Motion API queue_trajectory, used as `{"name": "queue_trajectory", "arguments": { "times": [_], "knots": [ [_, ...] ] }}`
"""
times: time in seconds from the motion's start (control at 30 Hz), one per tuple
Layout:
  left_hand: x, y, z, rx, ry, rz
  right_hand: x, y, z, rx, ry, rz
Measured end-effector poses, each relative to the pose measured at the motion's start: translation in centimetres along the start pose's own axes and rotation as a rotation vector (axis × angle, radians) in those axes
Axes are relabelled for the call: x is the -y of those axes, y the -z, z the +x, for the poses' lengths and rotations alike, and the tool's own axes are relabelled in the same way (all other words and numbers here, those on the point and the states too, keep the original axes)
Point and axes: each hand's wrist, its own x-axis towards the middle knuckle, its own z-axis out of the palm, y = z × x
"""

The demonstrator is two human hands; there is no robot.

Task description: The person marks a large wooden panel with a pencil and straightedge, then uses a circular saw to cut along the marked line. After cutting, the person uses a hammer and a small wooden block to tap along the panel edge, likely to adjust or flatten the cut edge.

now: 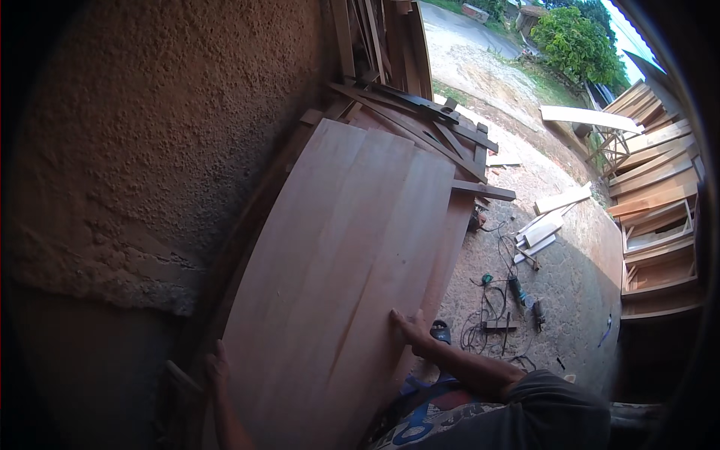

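A large pale wooden panel (337, 247), made of several boards joined side by side, slants away from me on top of other wood. My left hand (217, 366) is closed on its left edge near the bottom; the fingers are partly hidden behind the edge. On the right edge my right hand (411, 331) grips the panel, with a fingertip lying on its face. A dark narrow gap runs lengthwise between two boards, left of my right hand.
A rough plaster wall (157, 150) rises at left. Wooden strips (420, 112) lie beyond the panel's far end. To the right, a green power tool (517, 291) with tangled cords and white offcuts (540, 229) are on the ground. Wooden frames (656, 247) stand stacked at far right.
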Motion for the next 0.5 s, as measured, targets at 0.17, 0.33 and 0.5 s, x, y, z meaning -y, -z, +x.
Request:
{"name": "queue_trajectory", "arguments": {
  "times": [0.17, 0.33, 0.5],
  "knots": [
    [-8.2, 1.9, -2.2, -0.198, 0.138, -0.120, 3.2, 3.2, -1.5, 0.269, -0.077, -0.078],
    [-20.8, -4.0, -6.3, -0.449, -0.216, 0.075, 5.4, 11.4, 3.5, 0.482, -0.050, -0.176],
    [-38.7, -9.1, -11.3, -0.184, -0.257, 0.039, 12.9, 19.4, 10.7, 0.446, 0.225, -0.163]
  ]
}}
